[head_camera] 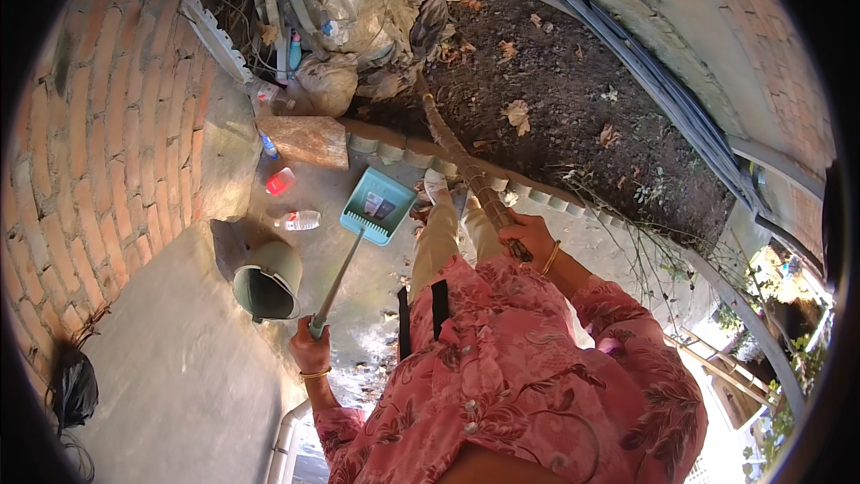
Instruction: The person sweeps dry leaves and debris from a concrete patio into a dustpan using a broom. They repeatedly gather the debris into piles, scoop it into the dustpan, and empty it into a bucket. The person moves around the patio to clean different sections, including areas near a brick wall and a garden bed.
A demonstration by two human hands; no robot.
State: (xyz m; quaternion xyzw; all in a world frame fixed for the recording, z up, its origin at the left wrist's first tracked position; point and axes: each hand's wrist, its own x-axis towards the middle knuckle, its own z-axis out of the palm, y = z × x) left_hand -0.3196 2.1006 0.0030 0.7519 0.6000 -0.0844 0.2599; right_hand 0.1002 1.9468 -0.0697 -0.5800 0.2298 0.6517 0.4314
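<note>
My left hand [311, 351] is closed around the upper end of a long dustpan handle [340, 275]. The light-blue plastic dustpan [396, 196] rests on the concrete, with a comb-like row of teeth and a dark and pale flat piece of litter [378, 206] in it. My right hand [531, 239] grips the near end of a brown broom handle [465, 156] made of bound stalks. It slants away over the soil bed's border, and its far end merges with dark, crumpled material. A clear plastic bottle [299, 220] and a red bottle [280, 181] lie left of the dustpan.
A pale bucket [269, 282] lies tipped by the wall. Beyond it are a wooden board [306, 141] and piled plastic sacks [376, 7]. Scalloped edging [420, 158] borders the soil bed [557, 81]. Thorny-looking branches [645, 249] lean in at right; long pipes [645, 74] run behind.
</note>
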